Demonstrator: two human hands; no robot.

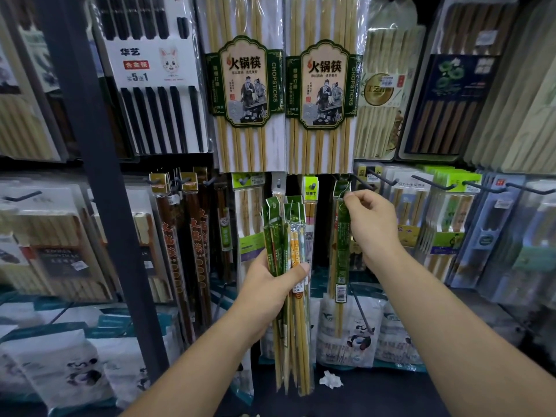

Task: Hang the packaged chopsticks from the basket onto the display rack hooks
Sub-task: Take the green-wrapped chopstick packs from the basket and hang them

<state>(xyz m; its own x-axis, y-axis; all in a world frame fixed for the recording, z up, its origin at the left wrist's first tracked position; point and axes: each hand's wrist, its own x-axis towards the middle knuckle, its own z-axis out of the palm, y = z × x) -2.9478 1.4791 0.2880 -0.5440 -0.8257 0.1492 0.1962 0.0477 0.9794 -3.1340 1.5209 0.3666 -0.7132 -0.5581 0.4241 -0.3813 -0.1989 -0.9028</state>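
My left hand [272,285] grips a bundle of several slim chopstick packets [293,326] with green tops, held upright in front of the rack. My right hand [371,224] pinches the top of one green-labelled chopstick packet [341,260] near its hang tab, just under a dark rack hook [362,182]. The packet hangs straight down from my fingers. I cannot tell whether its tab is on the hook. The basket is not in view.
Large hotpot chopstick packs [248,85] hang above. More packs fill hooks left and right, with bare dark hooks [433,182] at the right. A dark upright post [99,176] stands at left. White bags [352,335] lie on the shelf below, beside a crumpled paper scrap [331,380].
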